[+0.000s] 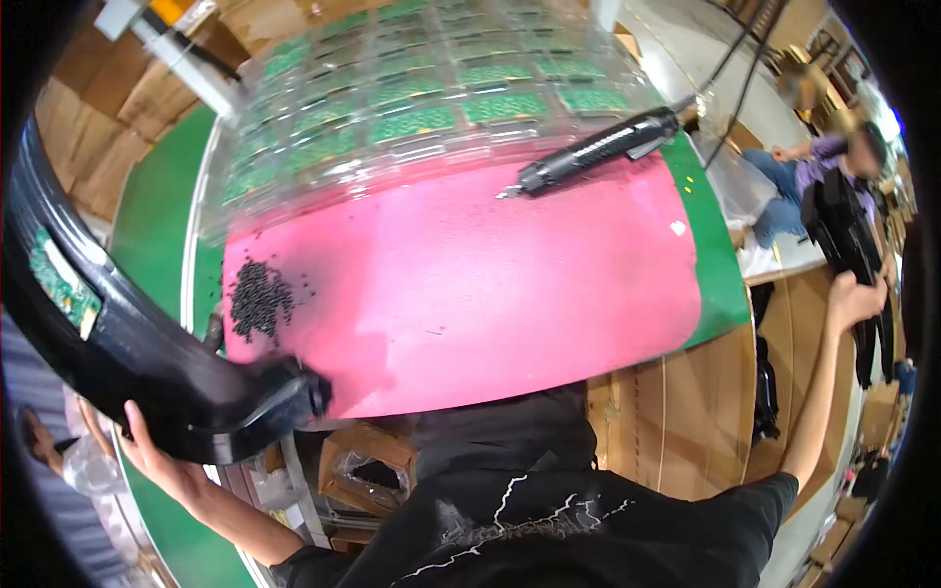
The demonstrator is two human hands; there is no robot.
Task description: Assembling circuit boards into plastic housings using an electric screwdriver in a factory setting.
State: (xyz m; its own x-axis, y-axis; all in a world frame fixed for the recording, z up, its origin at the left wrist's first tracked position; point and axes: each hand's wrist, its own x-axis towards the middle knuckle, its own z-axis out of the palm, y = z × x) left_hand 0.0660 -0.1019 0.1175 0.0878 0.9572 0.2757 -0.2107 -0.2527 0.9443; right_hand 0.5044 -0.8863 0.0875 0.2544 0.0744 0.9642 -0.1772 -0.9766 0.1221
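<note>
On the left side, my left hand (157, 458) holds a large, glossy black curved plastic housing (186, 382) from its near edge. My thumb lies against it and the other fingers are partly hidden. A green circuit board (65, 284) sits in an opening of this housing. Its near end, a bit blurred, hangs over the corner of the pink mat (510, 294). Far out to the right, my right hand (856, 299) is closed on a black plastic part (843, 230), away from the table. Beside the housing, a pile of small black screws (261, 299) lies on the mat.
Clear plastic trays of green circuit boards (412, 122) cover the table's far side. A black electric screwdriver (598, 152) lies across the mat's far right, its cable running up. Cardboard boxes (676, 421) stand at the right. Another person (784, 201) sits beyond them.
</note>
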